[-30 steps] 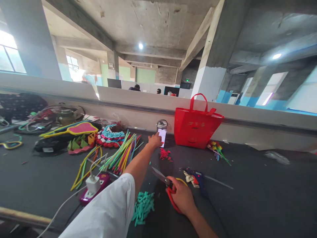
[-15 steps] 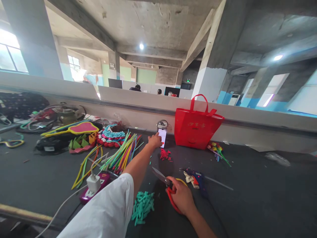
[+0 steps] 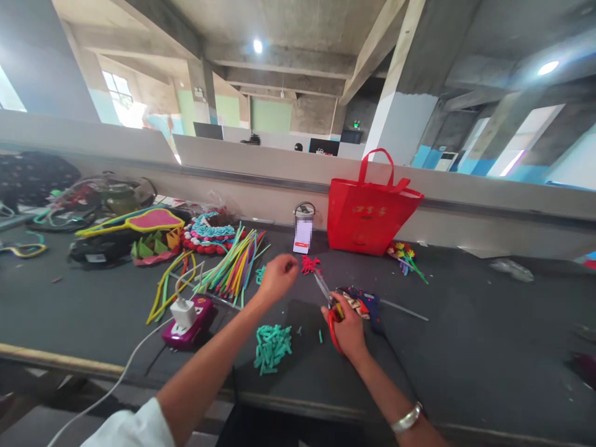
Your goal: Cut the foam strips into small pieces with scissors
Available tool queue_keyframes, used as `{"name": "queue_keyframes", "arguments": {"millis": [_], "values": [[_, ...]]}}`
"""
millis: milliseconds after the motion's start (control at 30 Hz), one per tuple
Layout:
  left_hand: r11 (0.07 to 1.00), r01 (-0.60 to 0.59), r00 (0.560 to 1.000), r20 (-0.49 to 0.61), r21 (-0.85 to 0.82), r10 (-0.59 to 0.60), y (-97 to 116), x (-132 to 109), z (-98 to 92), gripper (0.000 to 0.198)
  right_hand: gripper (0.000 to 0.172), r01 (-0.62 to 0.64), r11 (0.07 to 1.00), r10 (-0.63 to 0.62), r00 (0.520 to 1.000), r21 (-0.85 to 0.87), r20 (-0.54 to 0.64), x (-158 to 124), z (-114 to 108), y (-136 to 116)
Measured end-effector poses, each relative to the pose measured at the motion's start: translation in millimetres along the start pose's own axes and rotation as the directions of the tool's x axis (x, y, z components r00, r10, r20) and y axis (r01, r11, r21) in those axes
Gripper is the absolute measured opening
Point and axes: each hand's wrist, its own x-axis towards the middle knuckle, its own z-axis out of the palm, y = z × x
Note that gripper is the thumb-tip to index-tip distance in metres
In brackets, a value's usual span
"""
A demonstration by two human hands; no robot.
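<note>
My right hand (image 3: 348, 329) is closed round the red handles of a pair of scissors (image 3: 323, 287). The blades point up and left toward a small heap of red pieces (image 3: 310, 265). With its fingers curled in, my left hand (image 3: 279, 276) hovers over the table and shows nothing in its grasp. Just beyond it, a phone (image 3: 302, 236) with a lit screen leans against a round-topped container. A heap of short teal pieces (image 3: 272, 349) lies near the front edge. One single teal piece (image 3: 320, 336) lies apart from it.
A glue gun (image 3: 367, 305) lies beside my right hand. Behind stands a red bag (image 3: 372, 217). Coloured pipe cleaners (image 3: 233, 267) fan out to the left, near a purple power socket (image 3: 189, 323) with a white charger. Finished-looking crafts and a bag of flowers crowd the back left.
My left hand has come away from the phone screen, back toward me, and its fingers have curled. My right hand still holds the scissors, now pointing more steeply. The view has tilted down.
</note>
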Motion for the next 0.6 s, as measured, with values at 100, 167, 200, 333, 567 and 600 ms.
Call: {"name": "queue_keyframes", "arguments": {"millis": [100, 167, 200, 333, 567, 600], "values": [[0.979, -0.123, 0.945, 0.322, 0.164, 0.064, 15.6, -40.6, 10.7, 0.018, 0.047, -0.005, 1.0, 0.006, 0.992, 0.007, -0.124, 0.5, -2.6, 3.0], [0.929, -0.236, 0.879, 0.47, 0.286, 0.079, 28.6, -60.5, 22.3, 0.019, 0.048, 0.004, 1.0, -0.003, 0.983, 0.005, -0.185, 0.5, -3.3, 6.2], [0.912, -0.278, 0.849, 0.521, 0.303, 0.085, 34.5, -68.0, 28.9, 0.023, 0.047, 0.013, 1.0, -0.01, 0.981, 0.015, -0.195, 0.5, -3.1, 8.0], [0.886, -0.307, 0.798, 0.601, 0.347, 0.041, 47.0, -81.8, 53.8, 0.033, 0.046, 0.034, 0.999, -0.031, 0.986, 0.011, -0.163, 0.4, -0.6, 12.6], [0.86, -0.359, 0.757, 0.652, 0.363, 0.041, 47.0, -76.2, 64.5, 0.026, 0.046, 0.056, 0.998, -0.051, 0.985, 0.031, -0.165, 2.1, -0.9, 10.9], [0.866, -0.357, 0.76, 0.648, 0.349, 0.053, 46.3, -74.6, 63.9, 0.024, 0.046, 0.057, 0.998, -0.05, 0.984, 0.038, -0.169, 2.1, -0.9, 11.3]]}}
